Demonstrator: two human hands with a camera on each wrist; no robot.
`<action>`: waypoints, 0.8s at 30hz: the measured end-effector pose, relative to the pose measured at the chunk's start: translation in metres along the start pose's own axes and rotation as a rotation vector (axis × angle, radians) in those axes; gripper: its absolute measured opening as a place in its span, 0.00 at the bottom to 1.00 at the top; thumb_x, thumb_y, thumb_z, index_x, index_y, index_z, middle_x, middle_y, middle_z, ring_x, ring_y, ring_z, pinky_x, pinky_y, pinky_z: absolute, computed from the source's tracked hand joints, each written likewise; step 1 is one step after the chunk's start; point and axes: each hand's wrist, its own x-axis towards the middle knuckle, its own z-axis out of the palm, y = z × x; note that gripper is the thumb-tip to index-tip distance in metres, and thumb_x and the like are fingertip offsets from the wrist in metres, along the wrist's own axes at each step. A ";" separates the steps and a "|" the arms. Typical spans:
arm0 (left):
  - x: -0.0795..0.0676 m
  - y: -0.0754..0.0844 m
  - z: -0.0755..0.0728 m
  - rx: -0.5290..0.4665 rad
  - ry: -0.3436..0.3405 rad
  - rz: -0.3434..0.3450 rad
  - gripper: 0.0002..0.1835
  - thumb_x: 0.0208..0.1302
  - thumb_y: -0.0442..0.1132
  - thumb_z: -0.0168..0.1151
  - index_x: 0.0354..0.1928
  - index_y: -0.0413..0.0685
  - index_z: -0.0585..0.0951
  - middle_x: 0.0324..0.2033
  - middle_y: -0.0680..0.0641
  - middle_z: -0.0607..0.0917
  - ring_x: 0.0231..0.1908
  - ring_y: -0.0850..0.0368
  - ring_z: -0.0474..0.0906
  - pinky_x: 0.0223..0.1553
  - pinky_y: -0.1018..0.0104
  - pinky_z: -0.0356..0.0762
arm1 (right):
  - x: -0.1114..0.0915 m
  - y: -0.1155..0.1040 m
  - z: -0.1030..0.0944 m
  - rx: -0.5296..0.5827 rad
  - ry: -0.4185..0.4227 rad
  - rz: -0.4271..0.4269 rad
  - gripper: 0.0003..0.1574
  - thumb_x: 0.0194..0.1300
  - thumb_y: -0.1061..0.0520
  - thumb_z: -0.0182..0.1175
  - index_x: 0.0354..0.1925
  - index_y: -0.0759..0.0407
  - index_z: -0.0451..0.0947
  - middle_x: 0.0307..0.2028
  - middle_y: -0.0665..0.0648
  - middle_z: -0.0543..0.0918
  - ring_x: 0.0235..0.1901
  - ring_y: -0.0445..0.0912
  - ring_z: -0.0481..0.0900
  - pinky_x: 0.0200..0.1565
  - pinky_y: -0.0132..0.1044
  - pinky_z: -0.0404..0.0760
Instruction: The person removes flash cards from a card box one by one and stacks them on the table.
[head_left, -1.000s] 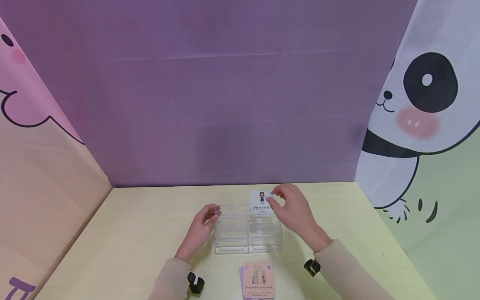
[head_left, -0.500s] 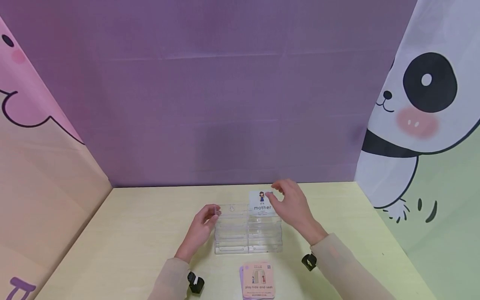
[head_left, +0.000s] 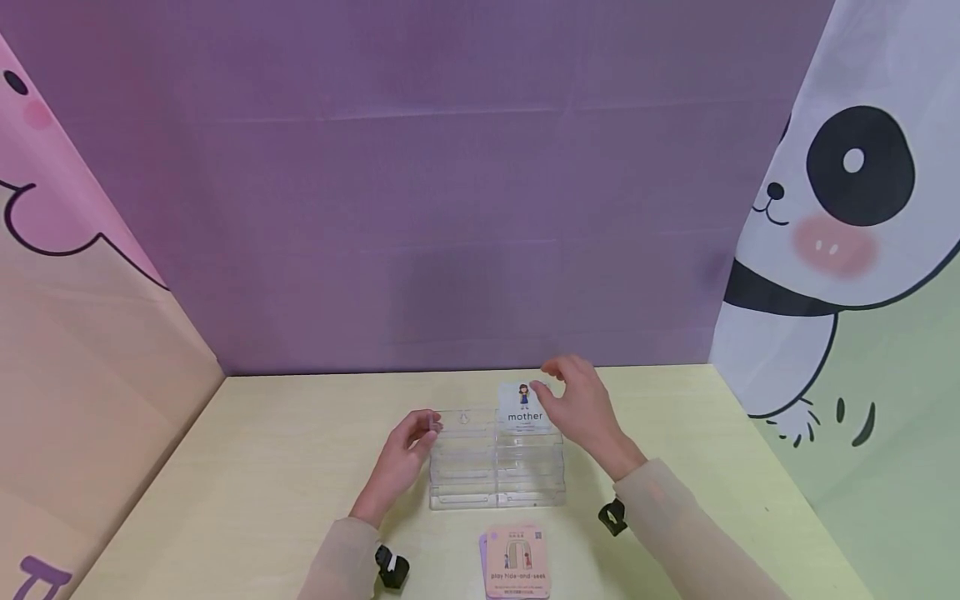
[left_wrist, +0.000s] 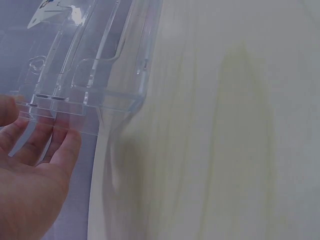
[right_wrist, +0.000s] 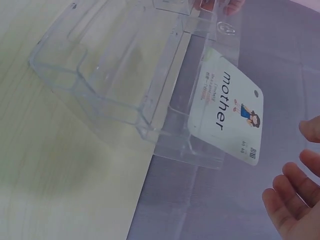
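Note:
A clear plastic card rack (head_left: 465,462) with tiered pockets in two columns stands on the table. My left hand (head_left: 401,458) grips its upper left edge, thumb in front and fingers behind, as the left wrist view shows. A white card reading "mother" (right_wrist: 227,107) sits in the rack's top right pocket, its upper part sticking out above the rim. Beside that card, my right hand (head_left: 588,412) holds nothing; its relaxed, slightly bent fingers are apart from the card in the right wrist view.
A small stack of cards lies in front of the rack, with a pink "play hide-and-seek" card (head_left: 517,562) on top and a purple edge below. The pale wooden table (head_left: 277,467) meets a purple backdrop (head_left: 465,208) behind the rack.
My right hand has let go of the "mother" card and drawn slightly up, its fingers spreading. The card stays in its pocket. My left hand has not moved.

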 end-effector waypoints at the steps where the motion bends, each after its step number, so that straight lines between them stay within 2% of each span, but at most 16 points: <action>1: 0.000 -0.001 0.000 0.000 0.000 0.004 0.13 0.69 0.29 0.51 0.55 0.36 0.72 0.49 0.37 0.79 0.54 0.42 0.73 0.60 0.46 0.67 | 0.000 0.001 0.001 0.001 -0.003 0.003 0.14 0.58 0.53 0.66 0.40 0.59 0.78 0.39 0.59 0.80 0.39 0.51 0.73 0.41 0.43 0.75; 8: 0.012 -0.033 0.004 -0.009 0.016 0.003 0.14 0.70 0.31 0.51 0.56 0.38 0.73 0.49 0.41 0.79 0.54 0.45 0.74 0.61 0.47 0.66 | 0.002 0.006 0.006 0.003 -0.049 0.039 0.17 0.57 0.54 0.67 0.43 0.61 0.78 0.40 0.59 0.79 0.41 0.54 0.74 0.43 0.45 0.75; 10: 0.014 -0.038 0.004 0.002 0.015 0.010 0.14 0.70 0.32 0.51 0.56 0.39 0.73 0.48 0.43 0.80 0.53 0.47 0.74 0.60 0.48 0.67 | 0.001 0.007 0.007 0.006 -0.074 0.062 0.19 0.57 0.53 0.67 0.44 0.62 0.78 0.41 0.58 0.79 0.42 0.54 0.74 0.43 0.45 0.75; 14: 0.015 -0.041 0.004 -0.008 0.013 0.006 0.14 0.70 0.32 0.52 0.56 0.40 0.73 0.48 0.45 0.80 0.54 0.48 0.74 0.61 0.48 0.67 | 0.001 0.007 0.009 0.017 -0.117 0.105 0.21 0.57 0.53 0.67 0.46 0.62 0.77 0.43 0.57 0.78 0.43 0.54 0.74 0.45 0.45 0.75; 24: 0.015 -0.041 0.004 -0.001 0.011 -0.009 0.15 0.70 0.33 0.52 0.57 0.41 0.73 0.49 0.46 0.80 0.54 0.49 0.74 0.61 0.49 0.67 | 0.001 0.009 0.017 0.061 -0.149 0.148 0.22 0.57 0.52 0.67 0.48 0.61 0.77 0.45 0.55 0.77 0.43 0.50 0.73 0.47 0.44 0.75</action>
